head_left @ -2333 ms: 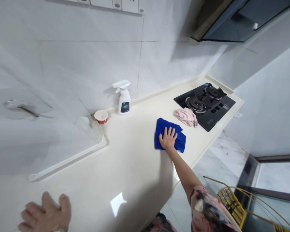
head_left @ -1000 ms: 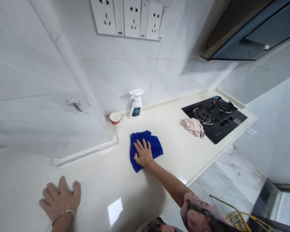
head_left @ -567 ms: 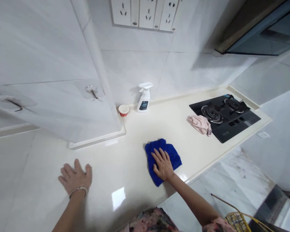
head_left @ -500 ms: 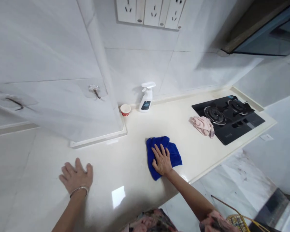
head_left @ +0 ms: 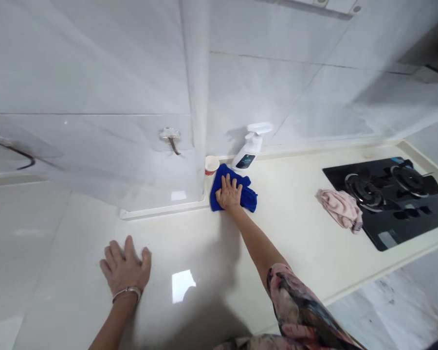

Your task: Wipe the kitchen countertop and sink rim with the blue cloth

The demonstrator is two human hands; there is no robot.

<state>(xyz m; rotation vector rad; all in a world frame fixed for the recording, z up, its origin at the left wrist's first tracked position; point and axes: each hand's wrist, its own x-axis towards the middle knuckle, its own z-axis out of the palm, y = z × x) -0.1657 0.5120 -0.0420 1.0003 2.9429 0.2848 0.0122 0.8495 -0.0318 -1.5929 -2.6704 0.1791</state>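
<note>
My right hand (head_left: 229,195) is pressed down on a blue cloth (head_left: 248,198), fingers bent into it, gripping it against the counter. The cloth lies bunched by the back wall, close to a white spray bottle (head_left: 246,154) and a small red-and-white paper cup (head_left: 211,165). The cup's lower part is partly hidden by the wall corner and the cloth. At the left, my left hand (head_left: 126,266) rests palm down on the cream counter (head_left: 168,243) with its fingers spread and nothing in it. A bracelet circles that wrist.
A pink cloth (head_left: 340,209) lies at the left edge of the black gas hob (head_left: 405,209). The tiled wall juts out at the left, with a ledge (head_left: 160,210) along its base and hooks (head_left: 171,140) above. Part of a socket strip (head_left: 336,6) shows at the top.
My right hand has slid the blue cloth back and to the left, up to the cup and bottle. The cloth is more bunched. My left hand stays on the counter; the view has shifted.
</note>
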